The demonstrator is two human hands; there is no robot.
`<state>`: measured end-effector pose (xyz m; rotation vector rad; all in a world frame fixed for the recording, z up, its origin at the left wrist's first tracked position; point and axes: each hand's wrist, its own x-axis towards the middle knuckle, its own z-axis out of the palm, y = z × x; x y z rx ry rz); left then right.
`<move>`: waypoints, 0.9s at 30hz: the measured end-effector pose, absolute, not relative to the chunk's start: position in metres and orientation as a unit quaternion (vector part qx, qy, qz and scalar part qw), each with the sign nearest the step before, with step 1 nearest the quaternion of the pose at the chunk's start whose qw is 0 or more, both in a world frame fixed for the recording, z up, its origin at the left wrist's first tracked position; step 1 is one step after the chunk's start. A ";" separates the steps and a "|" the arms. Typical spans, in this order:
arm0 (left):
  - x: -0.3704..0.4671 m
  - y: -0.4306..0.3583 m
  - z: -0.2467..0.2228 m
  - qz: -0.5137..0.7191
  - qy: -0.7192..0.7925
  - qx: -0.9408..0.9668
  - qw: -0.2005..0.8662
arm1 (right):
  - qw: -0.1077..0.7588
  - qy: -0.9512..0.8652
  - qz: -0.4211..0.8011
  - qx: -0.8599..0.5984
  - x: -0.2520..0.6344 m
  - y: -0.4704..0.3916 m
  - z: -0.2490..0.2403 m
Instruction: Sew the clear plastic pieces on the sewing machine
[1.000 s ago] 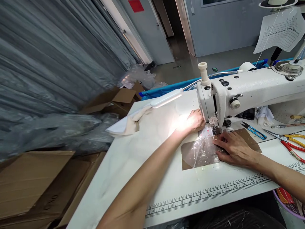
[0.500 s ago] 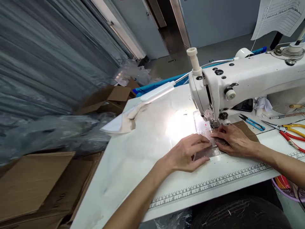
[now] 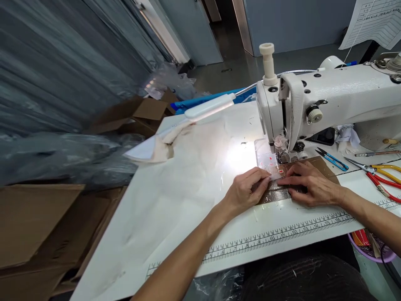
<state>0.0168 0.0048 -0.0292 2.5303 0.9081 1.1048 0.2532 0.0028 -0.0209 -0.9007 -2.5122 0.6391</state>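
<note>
From the head camera, the left hand (image 3: pixel 247 193) lay flat on the white table (image 3: pixel 175 217), with its fingers bent a little and its tips pressing the left edge of a clear plastic sheet (image 3: pixel 275 190). It did not seem to grip anything; it only pushed down. The right hand (image 3: pixel 308 184) lay flat too, fingers spread out, pressing the same sheet from the right side. The two hands nearly met over it.

The plastic sheet sat on a brown patch (image 3: pixel 326 167) just in front of the sewing machine (image 3: pixel 328 100), and its far end reached up to the needle foot (image 3: pixel 283 156). Small red marks showed on the plastic near there. A lamp (image 3: pixel 209 109) shone a bright spot on the table beside it.

It looked like the step was lining the sheet up under the foot. The next move would likely need both hands to keep it flat and straight, with fingertips well away from the needle.

Blue snips (image 3: pixel 333 161) and scissors with yellow and red handles (image 3: pixel 382 177) lay on the right. A ruler strip (image 3: pixel 282 238) ran along the near edge.
</note>
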 end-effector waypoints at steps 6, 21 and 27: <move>0.018 0.005 -0.029 0.360 0.265 0.893 0.041 | 0.135 -0.915 0.201 -0.322 0.249 0.000 -0.017; 0.017 0.007 -0.030 0.293 0.198 0.934 -0.052 | 0.193 -0.901 0.170 -0.349 0.250 0.010 -0.031; 0.018 0.006 -0.029 0.305 0.196 0.930 -0.059 | 0.181 -0.906 0.139 -0.356 0.248 0.008 -0.035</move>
